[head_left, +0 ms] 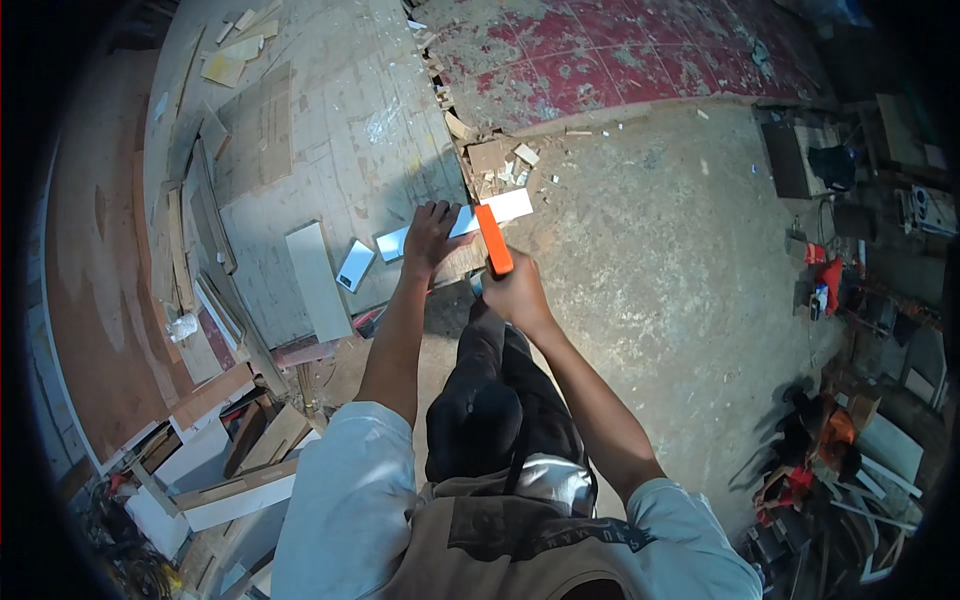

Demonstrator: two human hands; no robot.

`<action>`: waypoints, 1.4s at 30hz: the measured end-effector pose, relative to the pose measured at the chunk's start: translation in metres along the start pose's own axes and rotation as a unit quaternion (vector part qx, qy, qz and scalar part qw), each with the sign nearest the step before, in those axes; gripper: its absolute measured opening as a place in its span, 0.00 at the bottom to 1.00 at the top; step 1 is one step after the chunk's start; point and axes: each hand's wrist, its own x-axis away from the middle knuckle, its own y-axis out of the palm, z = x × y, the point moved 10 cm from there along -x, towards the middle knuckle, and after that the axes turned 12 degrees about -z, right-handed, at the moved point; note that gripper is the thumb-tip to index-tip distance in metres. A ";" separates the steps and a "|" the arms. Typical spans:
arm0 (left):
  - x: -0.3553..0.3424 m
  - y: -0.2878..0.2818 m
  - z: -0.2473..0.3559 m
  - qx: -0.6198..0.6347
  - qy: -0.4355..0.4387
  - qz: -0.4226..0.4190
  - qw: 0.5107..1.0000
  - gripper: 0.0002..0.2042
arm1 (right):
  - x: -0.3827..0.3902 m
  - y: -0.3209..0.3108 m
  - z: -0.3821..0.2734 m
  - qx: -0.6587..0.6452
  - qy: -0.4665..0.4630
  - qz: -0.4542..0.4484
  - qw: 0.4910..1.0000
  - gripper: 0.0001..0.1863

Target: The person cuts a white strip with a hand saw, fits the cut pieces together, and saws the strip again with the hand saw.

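My left hand (430, 240) grips a narrow white board strip (398, 245) and holds it down on the worktop by its edge. The strip's right end juts past that edge. In my closed right hand (515, 292) is an orange saw-like hand tool (493, 240), lying crosswise over the strip just right of my left hand. Only its long orange top shows; whatever lies beneath is hidden. A phone-like white flat thing (355, 265) with a dark corner rests left of my left hand, beside a longer pale board (318, 280).
Small wood offcuts (488, 157) lie beyond the strip at the worktop (350, 120) edge. Scrap boards (245, 490) are heaped at lower left. A large brown panel (110, 260) stretches along the left. Tools and clutter (825, 450) line the right side of the concrete floor (660, 260).
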 end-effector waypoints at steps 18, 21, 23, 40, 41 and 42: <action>0.011 -0.002 -0.009 0.000 -0.004 0.010 1.000 0.29 | 0.051 0.002 -0.030 -0.037 -0.001 -0.019 0.999 0.05; 0.009 -0.006 -0.005 0.016 0.002 0.014 1.000 0.29 | 0.043 0.002 -0.019 -0.033 0.036 -0.045 0.998 0.09; -0.003 -0.005 0.009 -0.001 0.021 0.009 1.000 0.29 | 0.001 -0.005 -0.004 0.007 -0.005 -0.009 1.000 0.05; 0.012 -0.003 -0.004 -0.018 0.000 -0.006 1.000 0.30 | 0.051 0.009 -0.042 0.016 -0.005 -0.014 1.000 0.04; 0.014 -0.005 -0.006 -0.009 -0.002 0.000 1.000 0.31 | 0.057 0.011 -0.036 0.016 -0.005 -0.015 1.000 0.04; 0.012 -0.005 -0.005 -0.007 0.000 0.002 1.000 0.31 | 0.059 0.008 -0.034 0.026 -0.009 -0.004 1.000 0.05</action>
